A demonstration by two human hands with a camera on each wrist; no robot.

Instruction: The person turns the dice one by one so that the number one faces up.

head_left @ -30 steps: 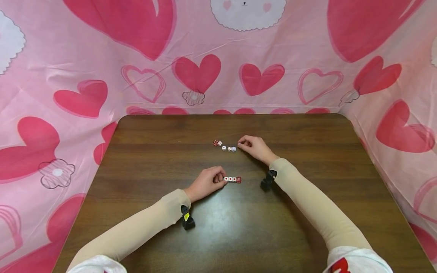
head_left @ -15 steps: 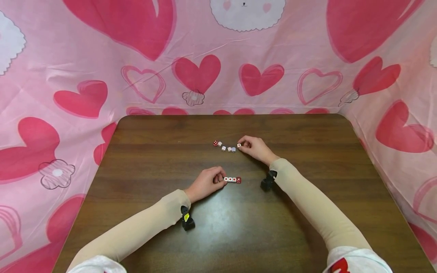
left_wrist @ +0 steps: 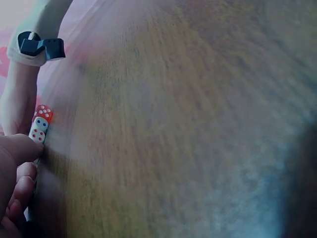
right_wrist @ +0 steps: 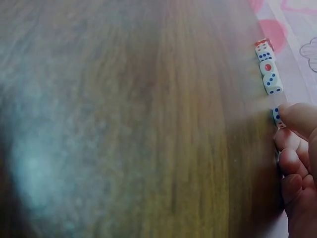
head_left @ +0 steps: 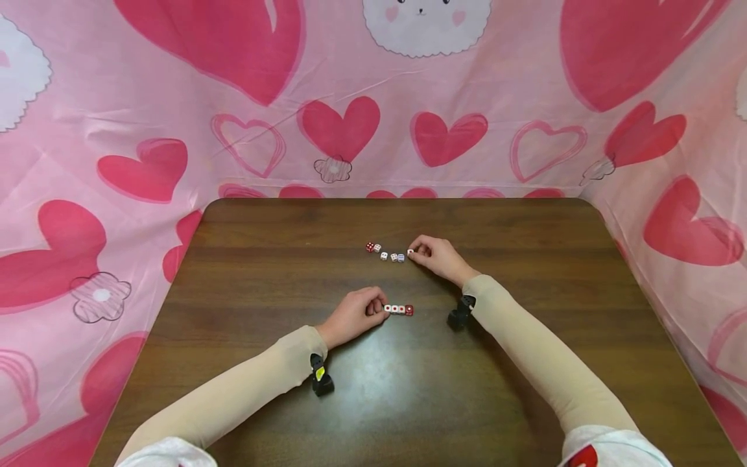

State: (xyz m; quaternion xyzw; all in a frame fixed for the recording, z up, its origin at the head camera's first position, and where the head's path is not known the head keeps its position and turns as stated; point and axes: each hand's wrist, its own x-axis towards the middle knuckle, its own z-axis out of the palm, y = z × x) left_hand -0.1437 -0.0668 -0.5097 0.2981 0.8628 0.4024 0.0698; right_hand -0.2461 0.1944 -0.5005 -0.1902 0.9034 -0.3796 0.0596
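Observation:
My left hand [head_left: 353, 316] pinches the left end of a short row of dice, at a white die [head_left: 388, 309] with a red dot on top. Along the row come other white dice [head_left: 398, 309], and a red die [head_left: 409, 310] closes its right end. In the left wrist view the thumb [left_wrist: 22, 148] covers part of that row. Farther back, my right hand [head_left: 440, 259] pinches a separate white die [head_left: 411, 251] between thumb and forefinger. The right wrist view shows blue dots on this die [right_wrist: 277, 117], partly behind the thumb.
Left of the right hand lie loose dice: two white ones [head_left: 397, 257] close together, a single white die [head_left: 383, 256], and a white die [head_left: 377, 248] beside a red die [head_left: 370, 247]. A pink heart-patterned cloth [head_left: 257, 78] hangs behind the brown table [head_left: 262, 233].
The white die at my right fingertips, hidden a second ago, has come into view, one dot facing up. My left hand and the dice row stay in place. The head view shifts slightly.

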